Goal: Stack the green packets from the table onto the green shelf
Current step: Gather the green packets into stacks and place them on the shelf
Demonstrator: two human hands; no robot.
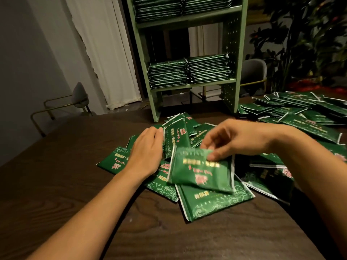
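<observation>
Green packets (216, 201) on dark table (75, 184)

A dark wood-grain bench (75, 212) carries everything. Standing on it toward the far edge is a pale green shelf (233, 44) with perforated side panels. Its lower board holds two neat stacks of green packets (188, 72) side by side; its upper board holds two more stacks (180, 6), cut off by the top of the view. In the middle of the bench, just in front of the shelf's feet, lies a loose overlapping heap of green packets (212, 201). A second loose spread of packets (300, 109) covers the bench toward its far right corner and right edge.
</observation>
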